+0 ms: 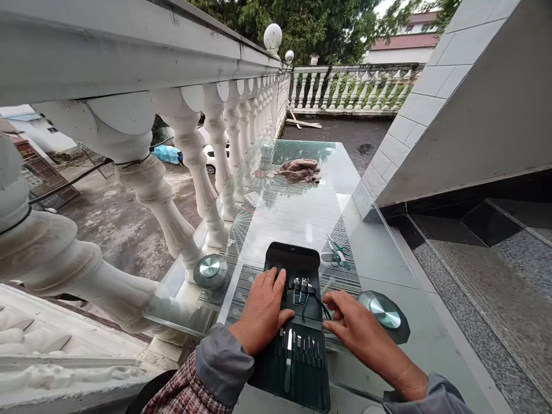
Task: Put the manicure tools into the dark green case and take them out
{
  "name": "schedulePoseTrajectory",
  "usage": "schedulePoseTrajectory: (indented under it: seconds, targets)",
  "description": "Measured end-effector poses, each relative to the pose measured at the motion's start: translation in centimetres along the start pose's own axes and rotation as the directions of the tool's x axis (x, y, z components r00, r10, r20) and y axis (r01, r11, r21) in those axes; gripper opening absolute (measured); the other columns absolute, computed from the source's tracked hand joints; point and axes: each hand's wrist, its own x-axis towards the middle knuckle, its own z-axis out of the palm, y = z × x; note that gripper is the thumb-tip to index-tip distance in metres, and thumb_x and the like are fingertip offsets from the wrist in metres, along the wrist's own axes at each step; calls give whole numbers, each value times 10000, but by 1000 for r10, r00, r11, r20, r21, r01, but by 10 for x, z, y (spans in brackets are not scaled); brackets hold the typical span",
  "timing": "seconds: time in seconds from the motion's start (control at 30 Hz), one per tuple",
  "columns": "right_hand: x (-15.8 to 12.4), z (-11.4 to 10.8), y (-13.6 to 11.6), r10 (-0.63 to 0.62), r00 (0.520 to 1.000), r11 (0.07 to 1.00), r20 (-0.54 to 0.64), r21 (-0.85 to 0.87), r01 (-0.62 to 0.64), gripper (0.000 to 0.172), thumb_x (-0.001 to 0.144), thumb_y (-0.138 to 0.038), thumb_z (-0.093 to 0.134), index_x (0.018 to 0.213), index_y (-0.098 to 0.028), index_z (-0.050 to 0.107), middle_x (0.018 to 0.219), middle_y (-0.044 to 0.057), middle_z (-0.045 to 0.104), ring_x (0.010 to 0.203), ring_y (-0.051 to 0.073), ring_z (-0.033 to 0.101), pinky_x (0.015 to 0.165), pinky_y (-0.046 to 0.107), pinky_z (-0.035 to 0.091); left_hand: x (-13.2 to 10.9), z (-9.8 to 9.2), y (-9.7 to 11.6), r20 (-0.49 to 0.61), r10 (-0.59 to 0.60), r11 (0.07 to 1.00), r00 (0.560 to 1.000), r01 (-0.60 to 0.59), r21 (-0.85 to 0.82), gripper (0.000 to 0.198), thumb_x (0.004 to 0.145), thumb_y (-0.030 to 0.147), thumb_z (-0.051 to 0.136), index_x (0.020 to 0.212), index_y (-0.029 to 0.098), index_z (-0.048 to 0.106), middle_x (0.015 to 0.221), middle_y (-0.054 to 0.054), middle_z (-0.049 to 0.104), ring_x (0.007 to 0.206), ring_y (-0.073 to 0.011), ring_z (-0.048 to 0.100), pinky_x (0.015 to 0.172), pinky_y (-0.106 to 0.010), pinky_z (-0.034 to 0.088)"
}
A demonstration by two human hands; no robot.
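An open black tool case lies on the glass table, holding nail clippers in its upper half and several slim metal tools in its lower half. Across the left part of the case rests my left hand, its fingers spread flat near the middle. At the right edge, my right hand has thumb and fingers pinched close around a dark green tool or scissors handle, partly hidden by the fingers. Green-handled scissors lie beyond the case on the right.
A brown cloth lies at the table's far end. Round metal discs mark the table's supports on both sides. A white balustrade runs along the left, and dark stone steps are at the right.
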Motion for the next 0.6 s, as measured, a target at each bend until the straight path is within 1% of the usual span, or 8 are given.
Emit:
schedulePoseTrajectory:
  seconds: [0.1,0.2,0.3,0.37,0.43,0.47,0.53,0.6]
  targets:
    - [2,2,0,3,999,1000,-52,1,-2,119,702,-225,488,820,-232,504,793,14,572,647,156,539,606,292,444,0,1,0,-1,-4,1000,1000,4,-1,804,714,246,733,1371,170,276,1365,-173,388,1269,-324,365,1048,-492,315]
    - [5,5,1,21,994,1000,-103,12,-20,105,703,-220,500,807,-230,495,771,10,574,696,168,553,629,290,437,0,1,0,-1,-9,1000,1000,9,6,813,705,248,742,1370,159,282,1365,-179,388,1264,-329,367,1049,-495,312]
    - [6,5,2,41,996,999,-77,15,-40,93,730,-239,533,814,-230,495,762,1,570,700,164,551,638,287,437,1,0,1,14,-11,1000,1000,11,21,817,706,256,744,1370,146,282,1366,-184,385,1260,-332,368,1052,-497,307]
    - [5,5,0,39,997,999,-63,-16,-40,113,751,-276,561,832,-229,498,784,2,566,682,162,541,634,294,438,1,-1,1,23,-11,1000,1000,10,28,818,704,262,746,1367,133,284,1367,-189,382,1263,-334,363,1055,-493,301]
    - [4,6,-4,1,995,998,-99,-68,-8,169,755,-312,594,869,-227,504,845,18,564,727,176,542,664,313,445,1,-1,1,23,-10,1000,1000,10,27,818,704,263,746,1365,131,284,1367,-189,381,1265,-334,359,1057,-491,298]
    - [3,8,-6,-32,991,995,-133,-97,19,202,750,-323,611,891,-225,505,885,31,563,782,191,545,697,327,449,1,-1,1,21,-9,1000,1000,8,26,817,704,262,745,1366,135,282,1367,-186,381,1264,-334,359,1055,-493,299]
    - [2,13,-12,-117,973,985,-200,-151,88,278,726,-333,650,933,-220,502,968,59,555,917,229,527,780,359,444,1,0,0,18,-3,1000,1000,3,22,813,707,258,738,1367,143,278,1367,-181,381,1265,-331,359,1052,-496,300]
    - [2,19,-17,-190,954,970,-232,-197,146,342,704,-328,679,971,-216,496,1028,77,545,993,253,500,833,382,431,1,1,-1,14,2,1000,1000,-3,19,807,711,252,732,1367,138,276,1366,-184,381,1266,-330,357,1053,-496,299]
